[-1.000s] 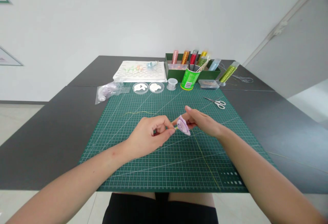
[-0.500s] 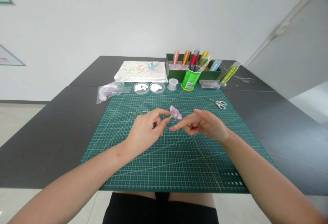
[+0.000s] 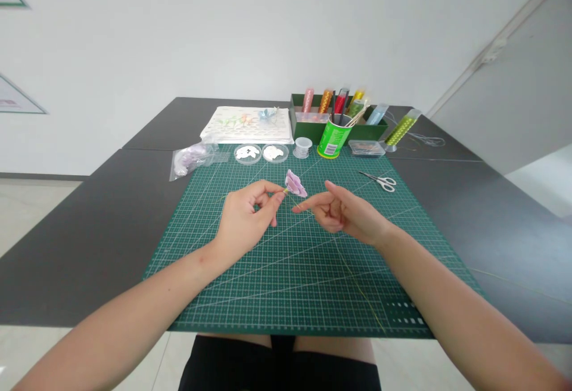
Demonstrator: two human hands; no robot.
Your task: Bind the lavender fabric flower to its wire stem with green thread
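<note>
My left hand (image 3: 252,211) pinches the short stem of a pale purple flower (image 3: 295,184) between thumb and index finger, above the green cutting mat (image 3: 268,284). The bloom tilts up and to the right. From the stem a thin yellow-green thread (image 3: 357,284) runs over the outstretched index finger of my right hand (image 3: 342,212). That hand's other fingers are curled closed around the thread, its thumb raised; the tail hangs below and trails over the mat towards the front edge.
White-handled scissors (image 3: 382,182) lie at right. Behind stand a green can (image 3: 331,143) of sticks, a dark green box (image 3: 308,132) of thread spools, two shallow dishes (image 3: 248,161) with white pieces, a small clear spool (image 3: 302,148), a plastic bag (image 3: 190,160) and white sheets (image 3: 250,126).
Both hands have shifted slightly left and away from me, the flower moving with them. My right index finger has swung a little, with the thread now drawn across it.
</note>
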